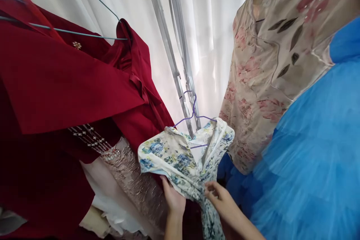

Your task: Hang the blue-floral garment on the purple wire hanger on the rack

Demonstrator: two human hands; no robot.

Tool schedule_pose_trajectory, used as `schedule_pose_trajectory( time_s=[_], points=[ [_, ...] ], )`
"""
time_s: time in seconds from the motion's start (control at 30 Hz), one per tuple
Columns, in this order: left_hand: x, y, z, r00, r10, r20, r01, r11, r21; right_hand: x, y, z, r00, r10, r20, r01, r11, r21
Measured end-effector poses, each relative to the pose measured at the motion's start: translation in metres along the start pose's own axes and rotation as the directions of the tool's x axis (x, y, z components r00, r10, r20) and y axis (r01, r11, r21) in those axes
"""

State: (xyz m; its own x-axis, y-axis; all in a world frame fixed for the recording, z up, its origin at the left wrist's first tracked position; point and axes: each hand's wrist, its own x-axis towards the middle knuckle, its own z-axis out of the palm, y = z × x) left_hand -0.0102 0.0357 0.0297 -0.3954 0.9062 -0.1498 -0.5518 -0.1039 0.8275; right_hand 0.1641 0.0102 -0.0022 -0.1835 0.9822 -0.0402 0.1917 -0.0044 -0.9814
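A white dress with a blue and green floral print (184,161) hangs at the centre on a purple wire hanger (194,109), which is hooked on a metal stand. My left hand (174,198) grips the dress's lower left side below the sleeve. Its thumb lies on the near side, and the other fingers are hidden behind the cloth. At the gathered front near the waist, my right hand (221,198) is closed in a pinch on the fabric, fingers curled. Below both hands the skirt drops in narrow folds and leaves the bottom of the view.
Metal stand poles (165,33) rise before a white curtain (210,26). At left, a dark red garment (70,78) hangs on a teal hanger (84,33), above a beaded pink dress (132,168). A beige floral garment (253,82) and a blue ruffled tulle dress (315,138) hang at right.
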Motion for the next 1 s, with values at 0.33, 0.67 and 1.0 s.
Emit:
schedule_pose_trajectory(
  time_s=[0.33,0.67,1.0],
  points=[
    [-0.028,-0.009,-0.011,0.997,-0.026,-0.069,0.041,0.971,0.235,0.044,0.025,0.019,0.994,-0.078,-0.079,0.081,0.996,0.043],
    [-0.008,-0.026,-0.038,0.76,0.647,-0.062,-0.502,0.645,0.575,0.026,0.024,0.007,0.939,0.332,0.088,-0.338,0.852,0.4],
    [-0.028,-0.088,-0.017,0.898,-0.036,0.439,-0.364,0.498,0.787,0.005,0.022,0.005,0.882,0.445,0.155,-0.441,0.661,0.607]
  ],
)
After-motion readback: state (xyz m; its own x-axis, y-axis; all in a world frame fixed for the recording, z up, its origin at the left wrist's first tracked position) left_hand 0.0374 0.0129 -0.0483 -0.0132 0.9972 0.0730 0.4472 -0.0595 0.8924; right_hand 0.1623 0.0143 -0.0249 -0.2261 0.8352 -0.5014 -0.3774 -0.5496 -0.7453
